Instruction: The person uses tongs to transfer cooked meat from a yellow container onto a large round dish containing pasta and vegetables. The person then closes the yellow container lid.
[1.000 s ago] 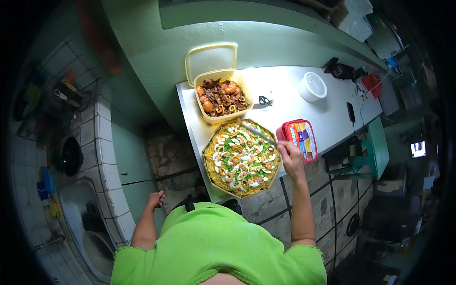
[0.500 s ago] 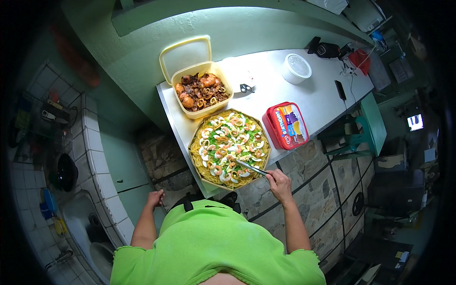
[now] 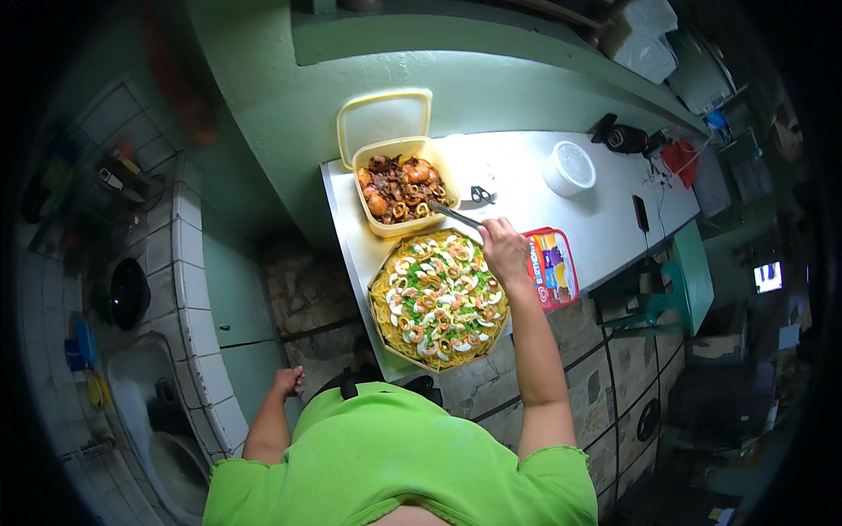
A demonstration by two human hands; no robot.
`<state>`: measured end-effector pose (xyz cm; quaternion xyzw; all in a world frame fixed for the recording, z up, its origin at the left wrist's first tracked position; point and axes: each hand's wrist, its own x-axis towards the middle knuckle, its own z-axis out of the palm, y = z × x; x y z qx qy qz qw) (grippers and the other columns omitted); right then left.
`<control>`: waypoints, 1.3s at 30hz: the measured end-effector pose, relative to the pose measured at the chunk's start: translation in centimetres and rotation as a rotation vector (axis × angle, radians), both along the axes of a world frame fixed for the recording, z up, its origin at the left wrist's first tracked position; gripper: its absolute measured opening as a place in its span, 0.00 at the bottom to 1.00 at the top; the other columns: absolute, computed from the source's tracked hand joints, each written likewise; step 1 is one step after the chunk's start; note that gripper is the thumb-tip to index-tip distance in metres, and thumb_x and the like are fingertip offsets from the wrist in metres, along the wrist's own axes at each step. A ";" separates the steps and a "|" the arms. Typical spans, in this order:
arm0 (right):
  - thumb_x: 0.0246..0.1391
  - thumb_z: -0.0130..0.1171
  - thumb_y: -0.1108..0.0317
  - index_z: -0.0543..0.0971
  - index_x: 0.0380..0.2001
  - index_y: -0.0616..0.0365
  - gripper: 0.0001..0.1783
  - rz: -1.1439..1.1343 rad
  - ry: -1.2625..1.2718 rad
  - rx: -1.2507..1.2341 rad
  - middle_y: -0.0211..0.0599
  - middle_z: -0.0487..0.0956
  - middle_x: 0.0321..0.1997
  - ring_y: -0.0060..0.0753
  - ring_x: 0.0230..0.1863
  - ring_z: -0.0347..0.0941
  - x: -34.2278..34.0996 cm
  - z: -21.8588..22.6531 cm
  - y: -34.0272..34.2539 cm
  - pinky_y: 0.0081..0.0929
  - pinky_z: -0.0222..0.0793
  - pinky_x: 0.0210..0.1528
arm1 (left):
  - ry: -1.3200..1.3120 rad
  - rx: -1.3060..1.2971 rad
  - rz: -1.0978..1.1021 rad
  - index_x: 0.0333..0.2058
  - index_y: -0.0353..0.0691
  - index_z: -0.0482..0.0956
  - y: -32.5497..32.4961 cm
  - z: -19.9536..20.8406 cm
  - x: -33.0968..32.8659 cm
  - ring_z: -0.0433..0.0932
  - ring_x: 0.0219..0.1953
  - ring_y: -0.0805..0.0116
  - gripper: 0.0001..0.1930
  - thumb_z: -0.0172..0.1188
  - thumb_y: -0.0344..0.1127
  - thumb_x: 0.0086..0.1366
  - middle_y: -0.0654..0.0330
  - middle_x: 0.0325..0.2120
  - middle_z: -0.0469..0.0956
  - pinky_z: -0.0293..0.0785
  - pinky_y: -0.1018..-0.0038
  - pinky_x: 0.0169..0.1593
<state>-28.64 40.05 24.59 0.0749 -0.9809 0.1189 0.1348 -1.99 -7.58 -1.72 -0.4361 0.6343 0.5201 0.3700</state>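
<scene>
My right hand (image 3: 506, 250) grips a pair of metal tongs (image 3: 456, 216). Their tips reach the near right corner of a pale yellow container (image 3: 395, 230) filled with dark brown seafood, including squid rings and larger orange-brown pieces. Just below it lies an eight-sided tray of noodles (image 3: 438, 298), topped with egg slices, shrimp, squid rings and chopped greens. My right forearm passes over the tray's right side and partly covers a red tub (image 3: 554, 263) with a printed lid. Down at my left side, my left hand (image 3: 288, 382) is loosely closed, with nothing visible in it.
The yellow lid (image 3: 386, 127) leans on the green wall. A white round tub (image 3: 569, 169), a small black object (image 3: 481, 195) and a phone (image 3: 641, 213) lie on the white table (image 3: 526, 210). A sink (image 3: 132, 377) stands left; a green chair (image 3: 662, 307) stands right.
My right hand has moved up and away from the noodle tray, carrying the tongs over to the seafood container. The view has shifted slightly; my left hand stays at my side.
</scene>
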 end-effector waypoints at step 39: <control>0.58 0.53 0.58 0.82 0.33 0.57 0.14 0.036 -0.100 -0.299 0.45 0.81 0.33 0.49 0.36 0.77 -0.5 3.4 1.0 0.42 0.69 0.40 | -0.008 -0.042 0.047 0.32 0.42 0.80 -1.1 0.3 1.6 0.68 0.16 0.75 0.16 0.57 0.50 0.65 0.68 0.19 0.71 0.69 0.72 0.22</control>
